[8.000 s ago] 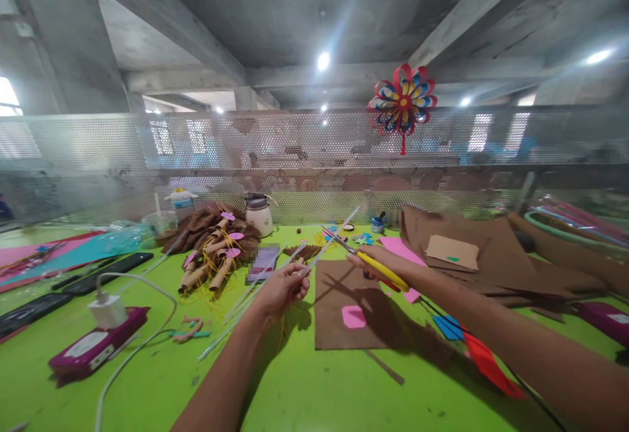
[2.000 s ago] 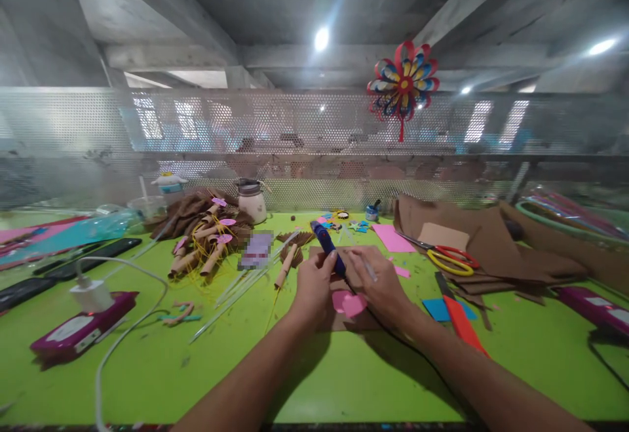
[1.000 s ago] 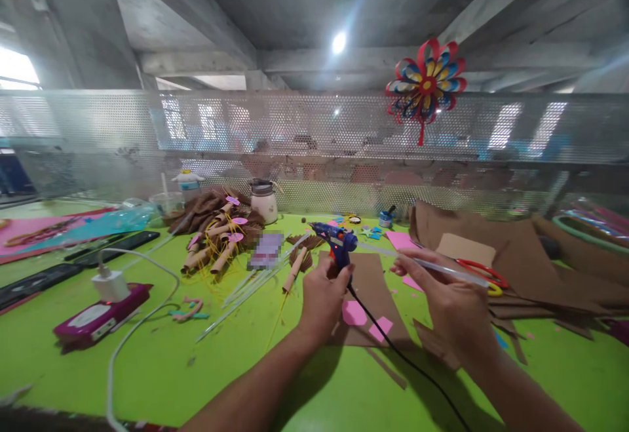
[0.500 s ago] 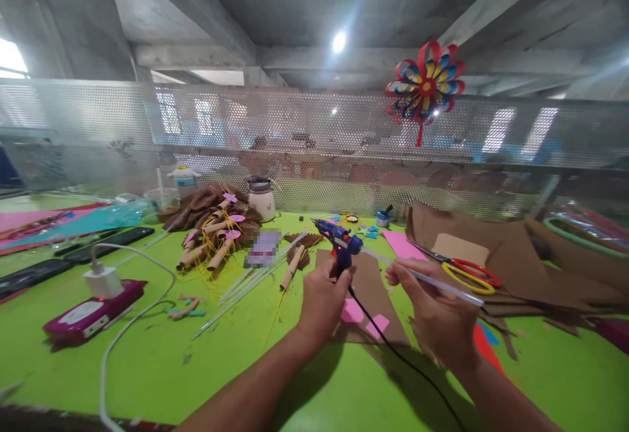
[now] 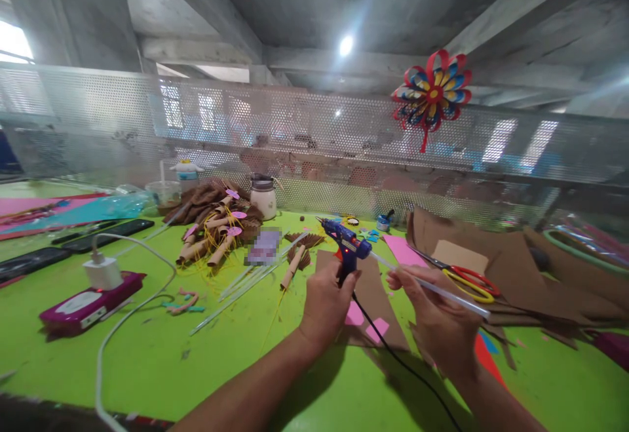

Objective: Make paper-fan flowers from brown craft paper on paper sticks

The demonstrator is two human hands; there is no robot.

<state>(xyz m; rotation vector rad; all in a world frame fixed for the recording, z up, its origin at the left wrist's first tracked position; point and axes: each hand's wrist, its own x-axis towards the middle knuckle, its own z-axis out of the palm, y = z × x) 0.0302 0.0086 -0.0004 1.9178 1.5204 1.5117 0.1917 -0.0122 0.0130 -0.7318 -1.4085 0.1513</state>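
My left hand (image 5: 325, 301) is wrapped round the handle of a blue hot glue gun (image 5: 348, 243), held above the table with its nozzle toward the far left. A small red light glows on its body, and a black cord runs down from the handle. Between the fingers of my right hand (image 5: 437, 314) is a clear glue stick (image 5: 455, 297); its front end is at the back of the gun. Beneath lies a brown paper sheet (image 5: 388, 288) with pink paper pieces (image 5: 377, 330) on it. A brown rolled tube (image 5: 293, 267) and loose glue sticks (image 5: 240, 301) lie to the left.
Red-and-yellow-handled scissors (image 5: 466, 281) rest on brown paper (image 5: 531, 268) at right. A purple power strip (image 5: 91, 304) with a white cable stands left. Paper tubes with yellow strings (image 5: 221, 248) are piled near a jar (image 5: 263, 197). A perforated screen (image 5: 295, 124) rises behind.
The view has shifted slightly. Both hands, the glue gun and the glue stick appear a little farther right in the picture; both grips look unchanged.
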